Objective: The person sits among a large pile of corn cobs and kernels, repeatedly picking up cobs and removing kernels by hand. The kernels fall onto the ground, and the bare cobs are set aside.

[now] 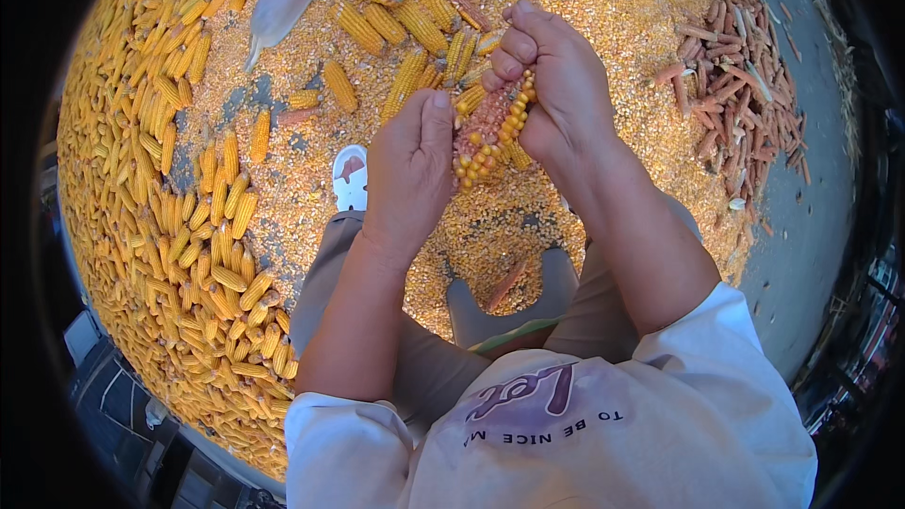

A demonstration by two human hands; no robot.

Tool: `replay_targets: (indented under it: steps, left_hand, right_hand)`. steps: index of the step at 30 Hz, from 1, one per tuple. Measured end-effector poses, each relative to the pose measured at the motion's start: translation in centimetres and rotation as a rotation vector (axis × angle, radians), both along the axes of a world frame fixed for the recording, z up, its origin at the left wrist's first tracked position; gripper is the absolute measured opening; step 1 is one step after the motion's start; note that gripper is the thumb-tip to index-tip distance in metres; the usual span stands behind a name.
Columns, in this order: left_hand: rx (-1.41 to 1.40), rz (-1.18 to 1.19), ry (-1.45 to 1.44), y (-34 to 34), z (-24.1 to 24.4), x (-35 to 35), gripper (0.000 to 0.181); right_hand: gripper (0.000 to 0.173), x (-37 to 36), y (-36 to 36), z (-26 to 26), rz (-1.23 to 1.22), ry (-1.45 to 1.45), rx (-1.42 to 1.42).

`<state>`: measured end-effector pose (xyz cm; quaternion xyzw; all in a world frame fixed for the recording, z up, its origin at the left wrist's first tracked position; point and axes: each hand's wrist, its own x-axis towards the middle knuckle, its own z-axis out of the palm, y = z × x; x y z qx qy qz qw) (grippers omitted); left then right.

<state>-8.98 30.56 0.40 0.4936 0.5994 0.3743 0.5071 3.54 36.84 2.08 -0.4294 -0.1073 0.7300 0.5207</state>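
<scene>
Between my two hands is a partly shelled ear of corn (491, 129), tilted up to the right. Yellow kernels still cling along its lower edge and left end, while pinkish bare cob shows in the middle. My left hand (412, 162) grips the lower left end, thumb on top. Around the upper right end, my right hand (555, 74) is closed with its fingers curled. Loose corn kernels (488, 226) cover the ground below. Just beyond my hands lie several whole ears of corn (421, 25), some partly behind my fingers.
A large heap of unshelled ears (162, 261) spreads along the left. Bare cobs (739, 78) are piled at the right, beside grey ground (813, 240). A pale, flat scoop-like object (283, 3) rests on kernels at upper left. Between my legs is a grey stool edge (474, 318).
</scene>
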Motion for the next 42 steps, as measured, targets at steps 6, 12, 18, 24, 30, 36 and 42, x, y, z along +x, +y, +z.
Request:
replay_targets:
  steps: [6,12,18,24,30,36,42]
  left_hand:
    - [-0.019,-0.048,-0.014,-0.3,2.4,0.3,0.031]
    - [-0.139,0.074,-0.113,0.2,0.8,-0.2,0.033]
    - [0.129,-0.049,0.398,-1.0,1.6,1.1,0.031]
    - [-0.137,0.076,0.03,0.3,1.7,-0.3,0.032]
    - [0.203,0.045,0.132,-0.3,0.7,0.2,0.027]
    - [0.176,-0.017,0.367,-0.3,1.3,0.5,0.032]
    - [-0.034,0.166,0.085,0.6,0.0,-0.9,0.028]
  right_hand:
    - [0.009,0.2,0.5,-0.2,-0.089,-0.015,-0.005]
    - [0.008,-0.1,0.0,0.3,-0.075,-0.004,0.008]
    - [0.005,0.0,0.5,-0.9,-0.139,0.022,-0.083]
    - [0.006,0.4,0.4,-1.0,-0.15,0.011,-0.055]
    - [0.007,0.6,0.3,-1.0,-0.136,0.101,-0.123]
    - [0.008,-0.1,0.6,-1.8,-0.179,-0.007,-0.12]
    - [0.008,0.0,0.2,-1.5,-0.165,0.014,-0.115]
